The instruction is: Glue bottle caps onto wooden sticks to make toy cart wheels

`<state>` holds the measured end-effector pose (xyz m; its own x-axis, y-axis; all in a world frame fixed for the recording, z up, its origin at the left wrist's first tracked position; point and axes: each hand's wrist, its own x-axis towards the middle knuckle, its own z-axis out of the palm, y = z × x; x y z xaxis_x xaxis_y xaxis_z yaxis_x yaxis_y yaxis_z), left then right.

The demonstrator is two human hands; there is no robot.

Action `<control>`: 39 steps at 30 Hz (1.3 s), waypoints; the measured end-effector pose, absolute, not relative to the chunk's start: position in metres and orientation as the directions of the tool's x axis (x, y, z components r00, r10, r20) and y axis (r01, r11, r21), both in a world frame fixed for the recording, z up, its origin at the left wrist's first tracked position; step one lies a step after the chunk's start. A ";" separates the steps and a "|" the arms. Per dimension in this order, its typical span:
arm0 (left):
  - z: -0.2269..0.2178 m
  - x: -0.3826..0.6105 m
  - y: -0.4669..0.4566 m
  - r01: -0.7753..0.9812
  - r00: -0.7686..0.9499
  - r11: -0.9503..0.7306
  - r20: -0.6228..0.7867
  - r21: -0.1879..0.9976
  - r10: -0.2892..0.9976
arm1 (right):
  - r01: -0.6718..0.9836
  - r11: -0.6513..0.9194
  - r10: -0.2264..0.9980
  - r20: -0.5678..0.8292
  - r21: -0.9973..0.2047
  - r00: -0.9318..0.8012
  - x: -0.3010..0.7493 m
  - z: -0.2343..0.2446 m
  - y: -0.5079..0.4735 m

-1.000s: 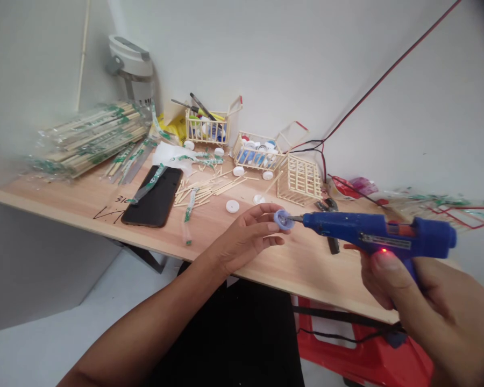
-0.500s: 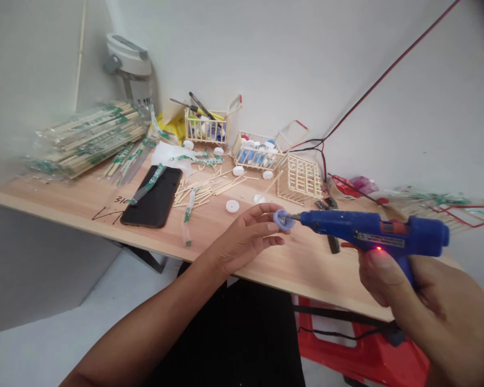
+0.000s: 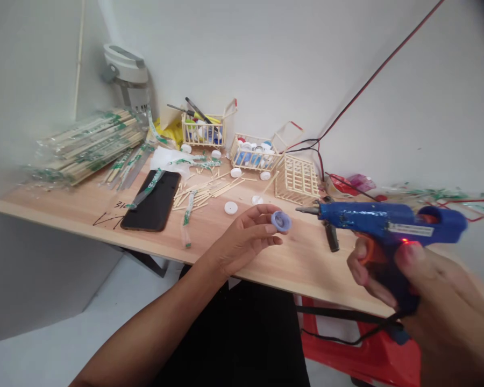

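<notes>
My left hand (image 3: 242, 242) is held above the wooden table top (image 3: 306, 263), pinching a small blue plastic bottle cap (image 3: 281, 221) between thumb and fingertips. My right hand (image 3: 427, 301) is shut around the grip of a blue hot glue gun (image 3: 371, 220), whose red light is lit. The gun's metal nozzle points left at the cap and stops a short gap from it. A dark tool (image 3: 331, 237) lies on the table beneath the gun.
Loose wooden sticks, white caps (image 3: 230, 207) and a black phone (image 3: 153, 201) lie on the table. Stick-built baskets (image 3: 254, 153) and a stick cage (image 3: 297, 180) stand behind them. Wrapped stick bundles (image 3: 92, 145) lie at the far left. A red-and-black wire crosses the wall.
The glue gun has moved right and away from the cap, its nozzle no longer touching it. My left hand and the cap have barely moved.
</notes>
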<state>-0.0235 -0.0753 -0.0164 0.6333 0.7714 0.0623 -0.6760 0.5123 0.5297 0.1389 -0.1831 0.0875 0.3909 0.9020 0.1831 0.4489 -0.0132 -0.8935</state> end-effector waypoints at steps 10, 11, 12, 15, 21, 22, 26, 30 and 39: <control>-0.009 -0.027 -0.077 -0.666 0.637 0.507 0.062 0.547 0.768 | -0.282 -0.142 0.967 -0.194 -0.949 0.165 0.180 0.058 -0.171; -0.009 -0.027 -0.077 -0.664 0.637 0.509 0.058 0.548 0.769 | -0.300 -0.117 0.965 -0.180 -0.947 0.193 0.186 0.058 -0.171; -0.009 -0.028 -0.077 -0.669 0.627 0.502 0.055 0.549 0.777 | -0.318 -0.091 0.961 -0.166 -0.944 0.219 0.194 0.057 -0.171; -0.009 -0.032 -0.076 -0.665 0.613 0.489 0.038 0.564 0.790 | -0.381 0.023 0.934 -0.117 -0.924 0.339 0.224 0.053 -0.174; -0.012 -0.035 -0.074 -0.662 0.588 0.471 0.015 0.583 0.809 | -0.509 -0.060 0.865 -0.299 -0.859 0.403 0.281 0.024 -0.188; -0.013 -0.035 -0.074 -0.658 0.590 0.473 0.011 0.586 0.807 | -0.535 -0.107 0.859 -0.350 -0.838 0.375 0.286 0.018 -0.190; -0.013 -0.034 -0.076 -0.638 0.600 0.473 0.007 0.608 0.800 | -0.594 -0.195 0.862 -0.425 -0.780 0.276 0.296 0.002 -0.188; -0.014 -0.033 -0.076 -0.624 0.597 0.469 -0.006 0.625 0.802 | -0.584 -0.081 0.876 -0.338 -0.807 0.345 0.299 0.006 -0.172; -0.018 -0.032 -0.074 -0.618 0.549 0.441 -0.044 0.651 0.835 | 0.429 -0.138 0.664 0.238 -0.893 0.709 0.373 0.002 -0.162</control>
<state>-0.0318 -0.0742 -0.0178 0.5491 0.8346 -0.0438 -0.6182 0.4409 0.6507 0.3732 -0.1621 0.0017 0.7093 0.6636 0.2378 0.4286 -0.1381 -0.8929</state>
